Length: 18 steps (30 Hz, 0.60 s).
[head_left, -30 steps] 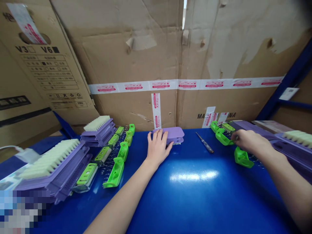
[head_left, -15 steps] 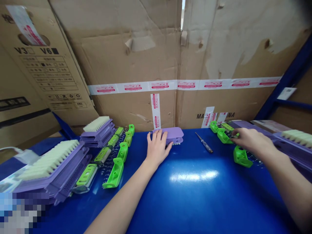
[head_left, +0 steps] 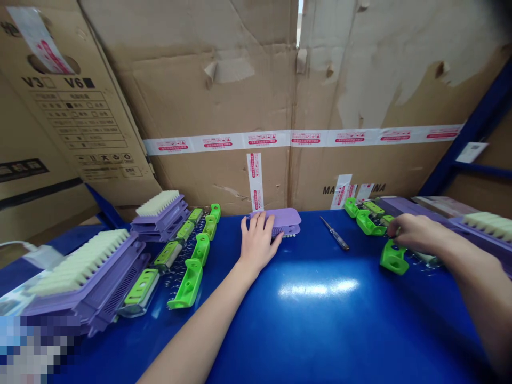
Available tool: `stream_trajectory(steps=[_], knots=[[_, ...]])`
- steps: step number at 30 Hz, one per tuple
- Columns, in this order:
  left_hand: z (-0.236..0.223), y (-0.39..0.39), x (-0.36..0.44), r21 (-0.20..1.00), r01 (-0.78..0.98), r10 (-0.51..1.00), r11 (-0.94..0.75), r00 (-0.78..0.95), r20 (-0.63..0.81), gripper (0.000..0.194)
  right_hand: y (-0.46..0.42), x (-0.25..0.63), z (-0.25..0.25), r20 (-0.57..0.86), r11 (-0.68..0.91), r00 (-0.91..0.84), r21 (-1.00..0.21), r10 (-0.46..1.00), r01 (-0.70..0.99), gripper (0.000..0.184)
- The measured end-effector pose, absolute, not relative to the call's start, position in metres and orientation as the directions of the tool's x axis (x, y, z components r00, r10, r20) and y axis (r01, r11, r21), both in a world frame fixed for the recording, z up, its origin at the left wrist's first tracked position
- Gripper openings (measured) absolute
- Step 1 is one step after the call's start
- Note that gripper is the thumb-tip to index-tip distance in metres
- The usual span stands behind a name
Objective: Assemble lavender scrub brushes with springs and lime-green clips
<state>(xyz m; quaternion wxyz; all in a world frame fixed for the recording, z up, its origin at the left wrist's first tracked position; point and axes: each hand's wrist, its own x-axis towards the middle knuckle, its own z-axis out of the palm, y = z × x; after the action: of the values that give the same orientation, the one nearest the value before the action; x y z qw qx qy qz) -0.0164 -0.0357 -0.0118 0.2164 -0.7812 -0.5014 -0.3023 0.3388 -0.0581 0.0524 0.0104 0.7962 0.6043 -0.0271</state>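
Observation:
My left hand [head_left: 258,245] lies over the left part of a purple plastic piece [head_left: 287,217], fingers spread on its top and thumb along its front edge. Small whitish bits show under that piece. At the right, my right hand [head_left: 416,232] has its fingers closed at the upper end of a bright green plastic bracket [head_left: 394,258], which stands tilted on the table. Another green bracket [head_left: 370,224] sits just beyond these fingertips. Partly hidden below the right hand are a clear-and-green part and small metal pieces.
A screwdriver [head_left: 335,233] lies between my hands on the blue table [head_left: 304,330]. Purple housings [head_left: 116,272] topped with cream foam-like blocks, green-topped modules [head_left: 142,288] and green brackets [head_left: 190,285] line the left. More purple housings stand right. Cardboard [head_left: 224,106] walls the back.
My right hand has shifted slightly right and toward me. The near green bracket has turned and moved a little left. My left hand and the purple piece have stayed put.

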Motion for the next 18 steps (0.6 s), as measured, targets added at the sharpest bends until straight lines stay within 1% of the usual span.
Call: stream_trajectory(steps=[3, 6, 7, 10, 12, 14, 18], knots=[[-0.012, -0.036, -0.016, -0.041, 0.915, 0.651, -0.401, 0.316, 0.690, 0.045, -0.062, 0.325, 0.059, -0.131, -0.194, 0.181, -0.091, 0.975, 0.977, 0.030], [-0.012, -0.036, -0.016, -0.043, 0.917, 0.653, -0.397, 0.315, 0.688, 0.045, -0.067, 0.312, 0.064, -0.212, -0.132, 0.090, -0.191, 0.973, 0.973, 0.034], [-0.012, -0.036, -0.016, -0.042, 0.917, 0.655, -0.397, 0.315, 0.687, 0.045, -0.068, 0.310, 0.064, -0.222, -0.127, 0.080, -0.205, 0.972, 0.971, 0.034], [-0.011, -0.036, -0.016, -0.039, 0.916, 0.654, -0.399, 0.314, 0.688, 0.045, -0.069, 0.312, 0.063, -0.234, -0.150, 0.102, -0.196, 0.967, 0.969, 0.031], [-0.011, -0.036, -0.016, -0.036, 0.916, 0.654, -0.401, 0.313, 0.689, 0.045, -0.068, 0.316, 0.061, -0.283, -0.169, 0.105, -0.214, 0.953, 0.962, 0.030], [-0.011, -0.036, -0.016, -0.035, 0.915, 0.655, -0.401, 0.314, 0.688, 0.045, -0.068, 0.317, 0.059, -0.346, -0.157, 0.054, -0.277, 0.937, 0.948, 0.031], [-0.011, -0.036, -0.016, -0.039, 0.915, 0.651, -0.402, 0.315, 0.690, 0.045, -0.070, 0.302, 0.056, -0.405, -0.043, -0.170, -0.465, 0.899, 0.884, 0.031]])
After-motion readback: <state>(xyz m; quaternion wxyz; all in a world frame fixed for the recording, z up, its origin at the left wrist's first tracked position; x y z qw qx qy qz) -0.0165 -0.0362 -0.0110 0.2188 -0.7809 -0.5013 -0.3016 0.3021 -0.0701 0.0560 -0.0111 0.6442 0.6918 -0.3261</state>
